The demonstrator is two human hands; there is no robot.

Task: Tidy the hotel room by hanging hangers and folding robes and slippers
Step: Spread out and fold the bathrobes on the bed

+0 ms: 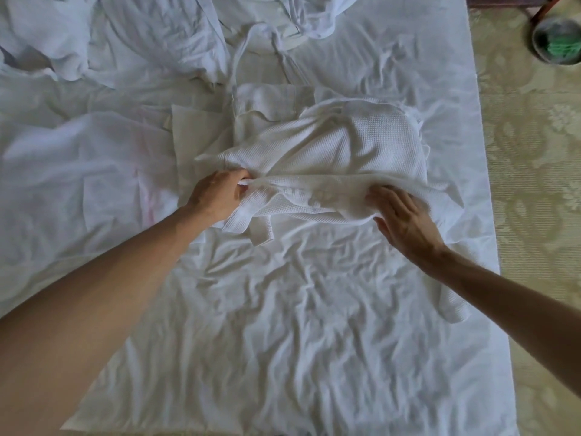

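Robe (330, 158) white waffle-weave, bunched on bed; left hand (217, 196) grip pinching edge, right hand (405, 221) open.

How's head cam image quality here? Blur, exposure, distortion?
Head view: soft, even daylight, no hard shadows; white bed sheet nearly washes out against the waffle robe. Right hand slightly motion-blurred, left hand sharper. Wide-angle bowing at the bed's right edge; the bin in the corner is soft.
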